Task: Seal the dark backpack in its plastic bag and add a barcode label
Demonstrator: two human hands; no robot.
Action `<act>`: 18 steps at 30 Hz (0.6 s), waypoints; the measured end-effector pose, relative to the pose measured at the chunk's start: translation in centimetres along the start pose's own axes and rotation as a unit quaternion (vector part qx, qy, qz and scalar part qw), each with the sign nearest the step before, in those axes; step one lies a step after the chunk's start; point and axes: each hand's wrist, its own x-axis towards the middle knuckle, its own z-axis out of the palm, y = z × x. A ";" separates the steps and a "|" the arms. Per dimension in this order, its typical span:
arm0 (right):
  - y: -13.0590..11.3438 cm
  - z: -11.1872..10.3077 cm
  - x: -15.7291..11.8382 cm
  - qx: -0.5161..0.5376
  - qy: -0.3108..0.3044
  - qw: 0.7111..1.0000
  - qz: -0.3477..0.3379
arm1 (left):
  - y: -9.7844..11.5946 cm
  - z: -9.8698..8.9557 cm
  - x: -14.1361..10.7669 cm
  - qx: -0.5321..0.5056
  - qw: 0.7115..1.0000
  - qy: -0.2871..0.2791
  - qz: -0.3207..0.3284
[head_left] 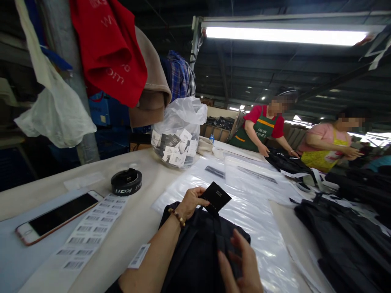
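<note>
A black bag [195, 248] lies on the table in front of me. My left hand [191, 202] pinches a black hang tag [217, 196] over the bag's far edge; small pale print shows on the tag. A beaded bracelet circles that wrist, and a white barcode sticker [139, 256] clings to the forearm. My right hand [241, 264] hovers over or rests on the bag's right side, slightly blurred, its fingers apart and nothing seen in them. Contact with the fabric I cannot tell.
Clear plastic bags [244, 211] lie beyond the bag. To the left are a phone [61, 215], a barcode sticker sheet [88, 232] and a black strap roll [126, 183]. A clear sack of tags [179, 142] stands behind. Black bags [345, 236] pile up right; two co-workers stand across.
</note>
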 end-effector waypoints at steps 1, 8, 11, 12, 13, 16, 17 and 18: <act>-0.4 -0.8 1.8 -0.019 -0.001 1.000 0.001 | 0.0 0.1 -0.1 0.011 1.000 -0.018 -0.006; -0.7 -0.3 10.1 -0.124 -0.097 0.985 0.072 | -0.1 0.3 -0.5 0.122 0.988 -0.091 -0.020; -0.7 0.6 9.4 -0.057 -0.132 0.975 0.170 | -0.5 -0.1 0.1 0.191 0.981 -0.031 0.017; -1.0 0.8 8.8 0.012 -0.119 0.968 0.222 | -0.6 -0.3 0.4 0.217 0.976 -0.004 0.028; -1.4 1.1 8.0 0.097 -0.104 0.947 0.289 | -0.7 -0.4 0.6 0.246 0.968 0.019 0.035; -3.0 2.0 5.5 0.316 -0.087 0.820 0.469 | -0.7 -0.5 1.0 0.350 0.936 0.023 0.023; -3.4 2.4 4.6 0.344 -0.107 0.790 0.497 | -0.7 -0.3 0.9 0.391 0.920 0.006 0.014; -3.8 2.8 3.8 0.353 -0.132 0.769 0.516 | -0.7 -0.1 0.8 0.433 0.901 -0.015 0.006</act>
